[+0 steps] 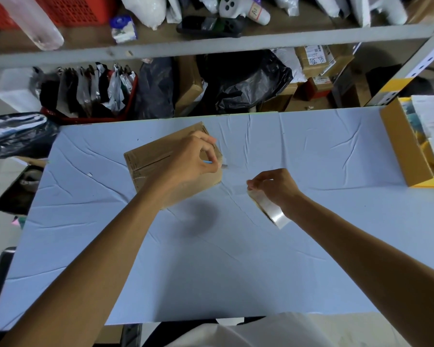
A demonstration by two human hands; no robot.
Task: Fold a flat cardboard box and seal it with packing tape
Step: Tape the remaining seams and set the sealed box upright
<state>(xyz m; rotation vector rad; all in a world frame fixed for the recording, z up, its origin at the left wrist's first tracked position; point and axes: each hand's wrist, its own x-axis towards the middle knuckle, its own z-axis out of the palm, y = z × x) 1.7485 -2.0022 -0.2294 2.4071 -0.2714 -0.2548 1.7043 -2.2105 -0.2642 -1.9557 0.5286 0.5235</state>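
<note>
A folded brown cardboard box (145, 164) stands on the pale blue table (211, 259), its top flaps closed with a seam running across. My left hand (188, 164) rests over the box's right end and grips a small blue-handled cutter (214, 163) whose blade points right at the box edge. A roll of clear packing tape (271, 209) is gripped by my right hand (276, 186) just right of the box. A clear strip of tape (236, 181) stretches from the roll toward the box.
An open yellow-and-brown box (409, 151) with papers sits at the table's right edge. Behind the table a metal shelf (211, 43) holds bags and parcels, and black bags (243, 81) and cartons lie beneath it. A black bag (15, 134) lies at the left.
</note>
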